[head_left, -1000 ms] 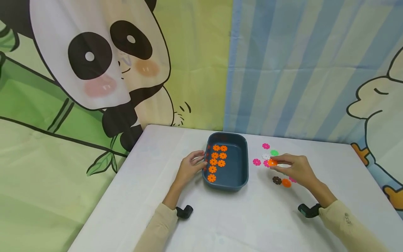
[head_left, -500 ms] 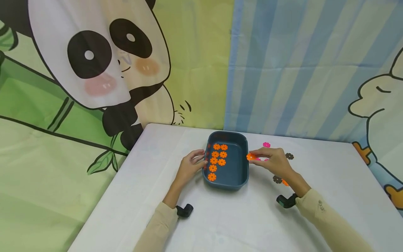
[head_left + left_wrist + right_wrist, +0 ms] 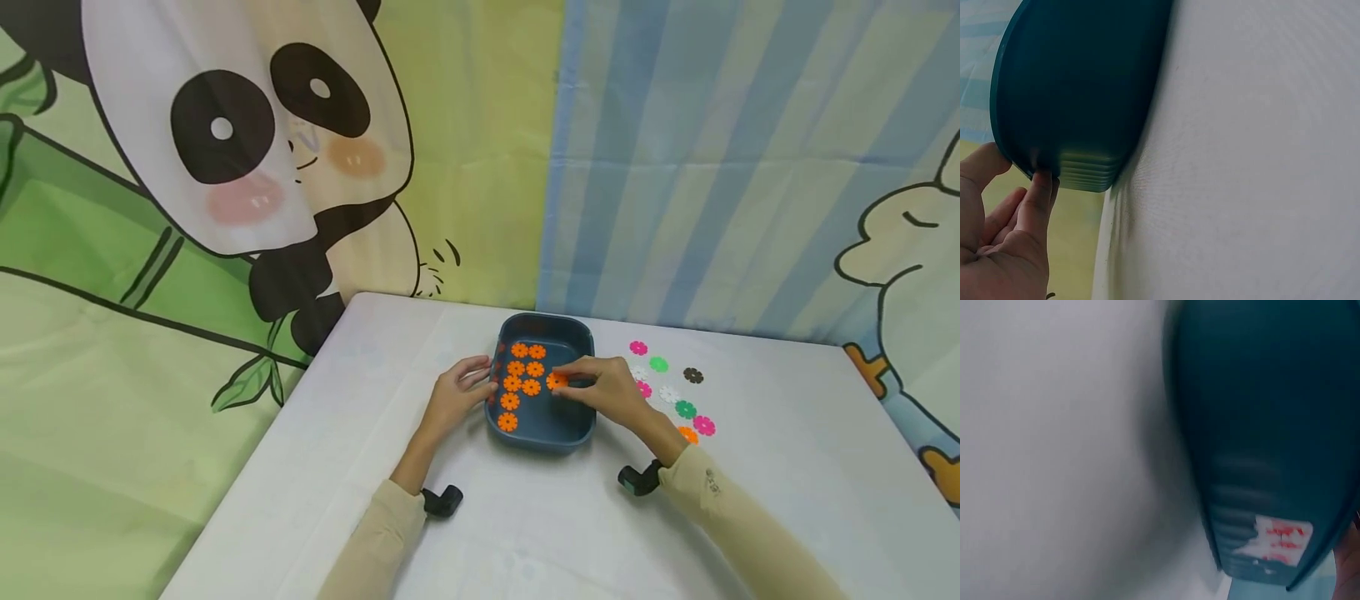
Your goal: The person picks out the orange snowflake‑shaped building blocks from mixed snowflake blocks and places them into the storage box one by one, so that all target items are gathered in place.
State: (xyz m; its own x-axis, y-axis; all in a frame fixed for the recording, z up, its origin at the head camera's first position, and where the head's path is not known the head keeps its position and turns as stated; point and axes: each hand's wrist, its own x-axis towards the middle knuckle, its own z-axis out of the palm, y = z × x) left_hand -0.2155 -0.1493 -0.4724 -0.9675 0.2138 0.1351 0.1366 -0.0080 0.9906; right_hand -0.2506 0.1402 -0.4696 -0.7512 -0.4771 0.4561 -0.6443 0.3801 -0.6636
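A dark blue-green plastic basin [image 3: 558, 421] stands on the white table, with several orange flower-shaped notched discs [image 3: 512, 383] lined up inside along its left side. My left hand [image 3: 453, 398] holds the basin's left edge, thumb at the rim; in the left wrist view the fingers [image 3: 1036, 203] meet the rim and outer wall. Over the basin, my right hand [image 3: 617, 392] pinches another orange notched disc [image 3: 556, 381] between thumb and fingers. The right wrist view shows mostly the basin's outer wall [image 3: 1260, 437] and only a sliver of that hand.
Right of the basin lie loose discs of the same kind: pink [image 3: 704, 426], green [image 3: 686, 409], white [image 3: 668, 394], dark brown [image 3: 693, 376] and orange [image 3: 687, 435]. A torn label [image 3: 1282, 540] sticks to the basin's end. Printed cloth [image 3: 480, 150] hangs behind the table.
My right hand has carried the pinched orange disc leftward from the loose pile, across the basin's right rim, to over its inside. The left hand has stayed at the left edge.
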